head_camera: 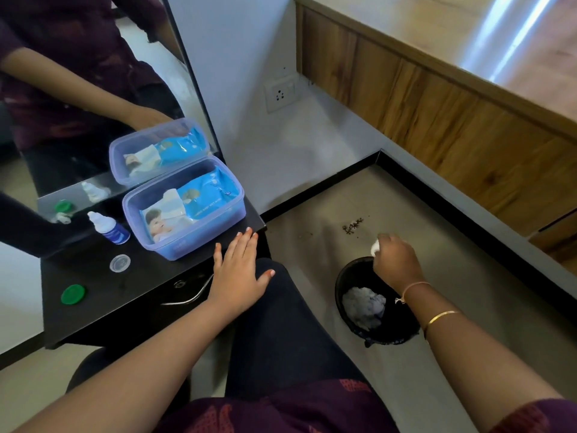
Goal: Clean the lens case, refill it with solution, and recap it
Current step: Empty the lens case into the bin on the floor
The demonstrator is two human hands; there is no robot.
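My right hand (395, 260) pinches a small white wad of tissue (374, 246) just above the rim of a black bin (343, 284) on the floor. My left hand (239, 270) lies flat with straight fingers at the right edge of the black table (103, 310). On that table sit a green cap (73, 294), a clear round lens-case piece (120, 263) and a small white-and-blue solution bottle (107, 228) lying on its side. None of these three is touched by either hand.
A clear purple-tinted box (187, 245) with a blue pack of wet wipes (199, 198) stands at the table's back right, against a mirror (93, 89). The bin holds crumpled tissue (363, 306). A wooden cabinet (452, 126) runs along the right. My knee (271, 301) lies between table and bin.
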